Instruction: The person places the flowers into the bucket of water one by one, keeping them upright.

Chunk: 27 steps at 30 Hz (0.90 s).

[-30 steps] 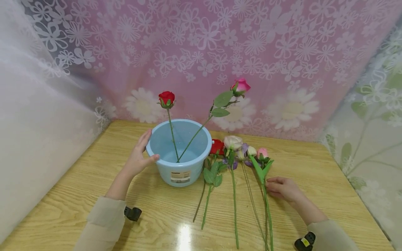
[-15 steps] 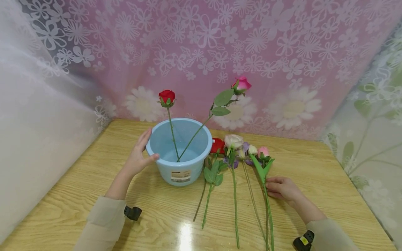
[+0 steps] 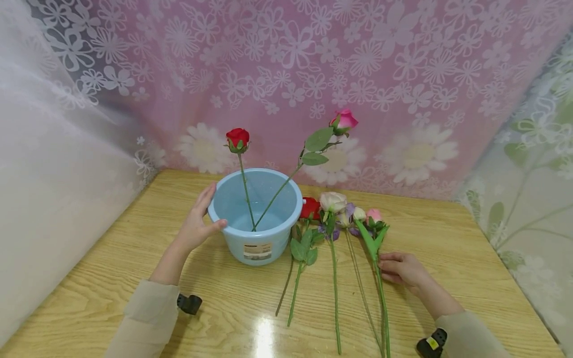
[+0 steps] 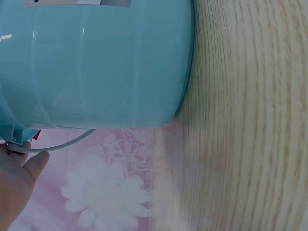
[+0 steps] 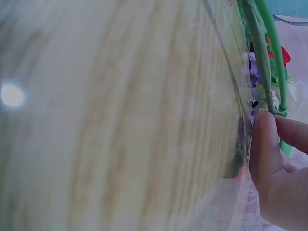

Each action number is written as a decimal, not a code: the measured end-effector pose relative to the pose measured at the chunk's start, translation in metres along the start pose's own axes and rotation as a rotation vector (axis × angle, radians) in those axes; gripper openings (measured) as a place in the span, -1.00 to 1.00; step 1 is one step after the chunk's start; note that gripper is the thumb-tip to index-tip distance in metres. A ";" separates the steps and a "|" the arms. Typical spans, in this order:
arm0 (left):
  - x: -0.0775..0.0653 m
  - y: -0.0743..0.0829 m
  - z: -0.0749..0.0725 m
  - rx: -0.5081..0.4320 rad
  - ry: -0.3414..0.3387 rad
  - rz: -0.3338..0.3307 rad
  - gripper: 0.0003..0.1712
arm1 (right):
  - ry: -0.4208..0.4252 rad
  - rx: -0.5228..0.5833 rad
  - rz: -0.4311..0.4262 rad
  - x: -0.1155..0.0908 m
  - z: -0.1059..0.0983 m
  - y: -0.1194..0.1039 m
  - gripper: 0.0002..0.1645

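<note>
A light blue bucket (image 3: 279, 243) stands upright on the table, with a red rose (image 3: 238, 139) and a magenta rose (image 3: 344, 121) leaning in it. At the bucket's left side my left hand (image 3: 194, 226) holds the rim, thumb in front and fingers farther back; in the left wrist view the bucket's handle (image 4: 62, 146) shows by the thumb. Right of the lying flowers, my right hand (image 3: 405, 271) pinches a stem of what looks like the pink rose (image 3: 373, 215). The white tulip (image 3: 369, 241) lies over that stem, and the contact is partly hidden.
Between bucket and right hand lie another red rose (image 3: 310, 208), a cream rose (image 3: 333, 202) and a purple flower (image 3: 331, 232), stems toward me. The wooden table (image 3: 112, 263) ends at a floral curtain (image 3: 286, 89) behind.
The pink rose's head and stem have shifted slightly beside the tulip, with my right hand at them. My left hand and the bucket stay in place.
</note>
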<state>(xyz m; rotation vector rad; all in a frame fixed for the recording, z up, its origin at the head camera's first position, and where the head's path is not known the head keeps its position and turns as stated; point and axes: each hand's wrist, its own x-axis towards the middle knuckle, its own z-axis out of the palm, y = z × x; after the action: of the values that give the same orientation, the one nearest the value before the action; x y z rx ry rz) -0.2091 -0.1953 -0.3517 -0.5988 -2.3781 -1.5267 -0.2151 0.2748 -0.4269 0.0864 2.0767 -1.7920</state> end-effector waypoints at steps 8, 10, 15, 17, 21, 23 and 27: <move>-0.001 0.000 0.000 0.009 0.001 0.001 0.01 | 0.011 0.056 -0.013 0.000 0.000 -0.002 -0.52; 0.000 0.001 0.000 0.012 -0.001 -0.002 0.00 | 0.008 0.065 -0.019 -0.001 0.000 -0.003 -0.49; 0.000 0.002 0.000 0.017 -0.003 -0.006 -0.02 | 0.006 0.070 -0.036 -0.003 -0.001 -0.007 -0.47; 0.000 0.002 0.000 0.018 -0.002 -0.006 -0.03 | 0.008 0.063 -0.042 -0.004 -0.002 -0.008 -0.48; 0.000 0.001 0.000 0.016 -0.002 -0.003 -0.01 | 0.014 0.056 -0.044 -0.005 -0.004 -0.011 -0.46; 0.000 0.001 0.000 0.011 -0.002 -0.001 0.01 | 0.016 0.062 -0.051 -0.006 -0.004 -0.013 -0.43; 0.000 0.000 0.000 0.008 -0.003 0.000 0.03 | 0.017 0.091 -0.071 -0.008 -0.006 -0.017 -0.42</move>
<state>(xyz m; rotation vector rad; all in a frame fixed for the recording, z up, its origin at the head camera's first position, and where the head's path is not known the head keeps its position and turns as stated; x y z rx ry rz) -0.2092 -0.1955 -0.3519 -0.5994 -2.3851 -1.5168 -0.2140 0.2791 -0.4073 0.0537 2.0335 -1.9341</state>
